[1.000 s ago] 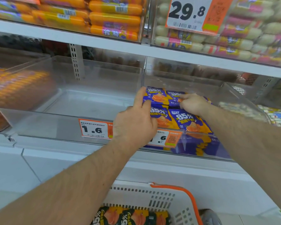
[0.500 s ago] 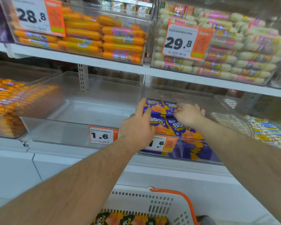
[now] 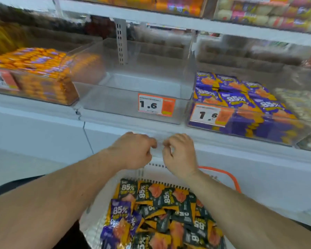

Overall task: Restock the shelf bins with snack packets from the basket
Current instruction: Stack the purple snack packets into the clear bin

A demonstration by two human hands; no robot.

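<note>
both hands hang side by side just above the far rim of the white basket (image 3: 152, 168), in front of the shelf edge. the left hand (image 3: 133, 151) and the right hand (image 3: 180, 155) have loosely curled fingers and hold nothing. below them the basket is heaped with snack packets (image 3: 162, 209), mostly black and orange, with a few purple ones on its left side. above the basket, the clear middle bin (image 3: 133, 97) holds no packets, and the bin to its right (image 3: 241, 121) is stacked with purple packets (image 3: 239, 99). likely risks: the two colours share one basket, so a careless grab could put black packets in with the purple stack, and a loose handful could spill over the rim. the basket's near side is cut off, its orange handle (image 3: 228, 177) is partly hidden, and the shelves are blurred
</note>
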